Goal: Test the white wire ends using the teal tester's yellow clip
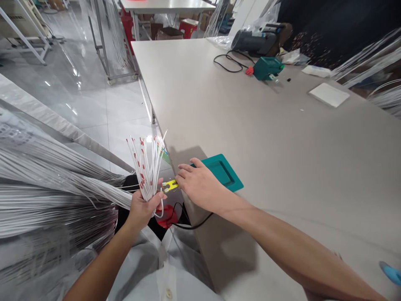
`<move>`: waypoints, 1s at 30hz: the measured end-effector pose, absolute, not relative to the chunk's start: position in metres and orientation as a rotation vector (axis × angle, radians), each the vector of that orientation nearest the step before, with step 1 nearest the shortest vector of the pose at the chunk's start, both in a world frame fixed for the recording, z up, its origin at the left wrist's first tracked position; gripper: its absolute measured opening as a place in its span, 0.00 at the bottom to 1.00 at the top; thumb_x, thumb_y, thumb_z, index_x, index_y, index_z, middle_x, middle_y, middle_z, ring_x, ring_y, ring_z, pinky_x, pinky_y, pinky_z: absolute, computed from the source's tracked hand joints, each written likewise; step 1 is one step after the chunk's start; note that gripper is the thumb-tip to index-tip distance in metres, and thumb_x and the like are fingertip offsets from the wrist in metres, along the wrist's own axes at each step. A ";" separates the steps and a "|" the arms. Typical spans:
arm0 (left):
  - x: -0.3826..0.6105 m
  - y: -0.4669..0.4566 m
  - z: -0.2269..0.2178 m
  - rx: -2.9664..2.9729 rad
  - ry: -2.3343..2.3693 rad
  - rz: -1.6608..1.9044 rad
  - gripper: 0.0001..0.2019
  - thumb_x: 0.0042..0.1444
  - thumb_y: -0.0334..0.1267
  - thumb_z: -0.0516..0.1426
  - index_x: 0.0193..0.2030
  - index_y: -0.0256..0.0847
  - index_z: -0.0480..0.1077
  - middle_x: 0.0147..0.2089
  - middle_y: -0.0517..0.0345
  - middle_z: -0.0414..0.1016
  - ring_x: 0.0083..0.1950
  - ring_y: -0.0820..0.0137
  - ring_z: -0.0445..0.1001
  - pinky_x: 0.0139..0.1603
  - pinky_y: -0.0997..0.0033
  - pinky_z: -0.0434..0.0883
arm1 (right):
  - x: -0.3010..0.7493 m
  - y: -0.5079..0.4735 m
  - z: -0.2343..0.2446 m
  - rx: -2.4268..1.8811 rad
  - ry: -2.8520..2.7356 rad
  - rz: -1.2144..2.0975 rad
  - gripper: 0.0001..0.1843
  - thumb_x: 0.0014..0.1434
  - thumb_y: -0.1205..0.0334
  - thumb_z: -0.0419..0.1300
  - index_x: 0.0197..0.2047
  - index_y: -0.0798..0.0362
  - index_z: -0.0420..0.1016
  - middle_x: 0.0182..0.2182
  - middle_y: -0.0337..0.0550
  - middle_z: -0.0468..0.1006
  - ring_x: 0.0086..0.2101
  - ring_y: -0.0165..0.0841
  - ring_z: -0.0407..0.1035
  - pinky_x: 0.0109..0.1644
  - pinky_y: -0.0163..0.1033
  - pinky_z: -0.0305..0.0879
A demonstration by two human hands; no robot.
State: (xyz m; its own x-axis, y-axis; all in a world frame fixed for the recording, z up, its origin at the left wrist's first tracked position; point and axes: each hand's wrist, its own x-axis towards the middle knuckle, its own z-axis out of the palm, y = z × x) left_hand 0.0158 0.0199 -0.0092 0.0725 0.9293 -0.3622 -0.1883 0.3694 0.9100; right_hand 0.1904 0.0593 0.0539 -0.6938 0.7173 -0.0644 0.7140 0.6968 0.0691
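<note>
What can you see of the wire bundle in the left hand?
The wire bundle is a fistful of thin white leads, plastic-looking, most with a short red sleeve near the tip. It stands roughly upright, fanning out at the top. The left hand is closed around its lower end; one lead loops below the fist.

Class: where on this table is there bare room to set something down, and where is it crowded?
The table is bare across its wide middle, from the teal tray near the front edge to the green tool and white pad at the back. Crowded: the front corner, where the right hand, tray, left hand and wire bundle meet.
</note>
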 end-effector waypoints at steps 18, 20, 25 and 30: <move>0.027 0.013 -0.011 0.698 1.314 1.038 0.22 0.38 0.38 0.65 0.43 0.32 0.73 0.24 0.58 0.74 0.20 0.75 0.68 0.23 0.74 0.67 | 0.192 0.059 0.055 1.213 2.806 -0.011 0.10 0.56 0.74 0.50 0.32 0.59 0.72 0.31 0.50 0.76 0.40 0.40 0.67 0.48 0.48 0.47; 0.028 0.013 -0.012 0.716 1.324 1.038 0.23 0.38 0.38 0.65 0.44 0.32 0.73 0.24 0.59 0.74 0.20 0.75 0.68 0.23 0.74 0.68 | 0.192 0.059 0.056 1.216 2.793 -0.019 0.10 0.56 0.74 0.50 0.33 0.59 0.72 0.32 0.51 0.76 0.40 0.40 0.67 0.48 0.48 0.48; 0.027 0.013 -0.013 0.764 1.337 1.035 0.23 0.39 0.37 0.64 0.45 0.33 0.72 0.21 0.62 0.72 0.19 0.75 0.68 0.23 0.74 0.68 | 0.195 0.058 0.056 1.271 2.790 -0.033 0.10 0.55 0.63 0.56 0.39 0.60 0.71 0.36 0.52 0.75 0.42 0.42 0.65 0.50 0.50 0.48; 0.025 0.011 -0.012 0.781 1.335 1.037 0.21 0.40 0.37 0.64 0.44 0.34 0.73 0.21 0.62 0.72 0.19 0.76 0.67 0.23 0.76 0.66 | 0.197 0.058 0.048 1.298 2.817 0.022 0.26 0.52 0.57 0.61 0.52 0.61 0.65 0.40 0.53 0.74 0.45 0.44 0.63 0.53 0.52 0.47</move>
